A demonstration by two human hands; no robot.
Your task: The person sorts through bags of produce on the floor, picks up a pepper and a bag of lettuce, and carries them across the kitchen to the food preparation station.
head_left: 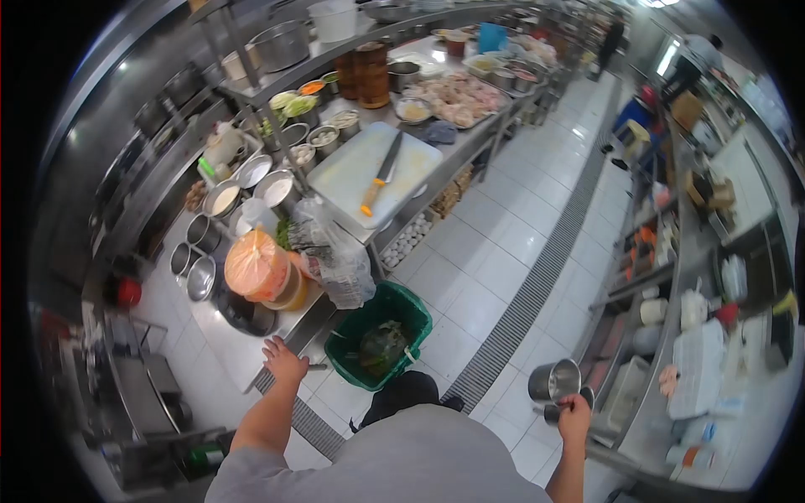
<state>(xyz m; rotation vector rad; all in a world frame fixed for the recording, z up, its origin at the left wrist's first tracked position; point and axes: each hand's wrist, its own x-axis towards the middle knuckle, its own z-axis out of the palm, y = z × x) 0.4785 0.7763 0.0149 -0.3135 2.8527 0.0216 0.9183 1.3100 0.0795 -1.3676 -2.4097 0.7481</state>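
My left hand (285, 363) is open at the near edge of the steel counter (226, 339), fingers spread, close to a dark pan. Beyond it stands a tub with an orange plastic cover (256, 267), beside a clear plastic bag (340, 264). On the right, my right hand (575, 416) is closed on a metal pot (555, 381), held low over the tiled floor. A second, smaller metal vessel is partly hidden behind that hand. Farther up the counter, a knife with an orange handle (382, 174) lies on a white cutting board (340, 172).
A green-lined bin (388, 298) stands on the floor before me. Metal bowls (201, 277) crowd the left counter; a tray of raw meat (461, 96) lies farther back. Shelves (620, 369) line the right side. A person (696, 59) stands at the far right.
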